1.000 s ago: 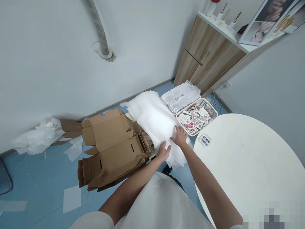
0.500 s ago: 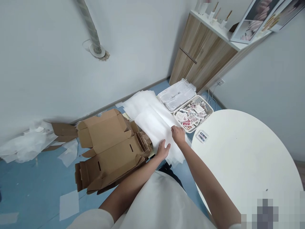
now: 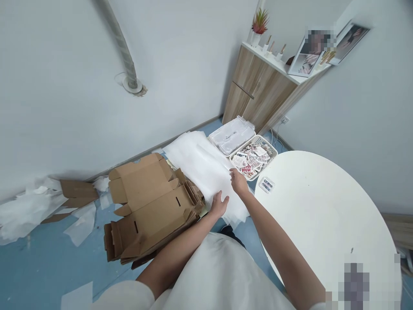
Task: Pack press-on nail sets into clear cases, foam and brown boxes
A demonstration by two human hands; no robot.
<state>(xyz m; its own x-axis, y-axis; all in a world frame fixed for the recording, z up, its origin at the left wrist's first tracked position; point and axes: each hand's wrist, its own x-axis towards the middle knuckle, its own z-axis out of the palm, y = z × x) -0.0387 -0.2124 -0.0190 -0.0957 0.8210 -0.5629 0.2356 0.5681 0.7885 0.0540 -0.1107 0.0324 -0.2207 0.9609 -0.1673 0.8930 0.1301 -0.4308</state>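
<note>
Head camera now, and both bare hands are over the white sheets (image 3: 193, 157), a slanting stack lying between the flattened cardboard boxes (image 3: 158, 211) and the round white table (image 3: 322, 206). Left hand (image 3: 219, 205) sits on the sheets toward their near end, loose and unclenched, thumb spread wide of the fingers, nothing gripped. Right hand (image 3: 239, 182) is up at the long right edge of the stack, fingers curled in and thumb close to them; whether a sheet's edge is caught in that pinch, I cannot tell. Just beyond it, the white basket (image 3: 265, 166) brims with printed cards (image 3: 254, 162), its near corner just beside the table's rim. Next along, touching or nearly so, comes a white tray (image 3: 242, 146) topped with clear plastic, by the far right edge of the sheets. Over on the table, close to its left edge, lies a small clear case (image 3: 266, 184) with two rows of dark, glossy pieces. Cardboard on the other flank, stacked unevenly, flaps out, right against the sheets' left edge. And behind it all, the wood-grain cabinet (image 3: 258, 86), a red-and-green plant (image 3: 260, 22) at its top's left corner, a framed picture (image 3: 305, 60) toward the right end.
</note>
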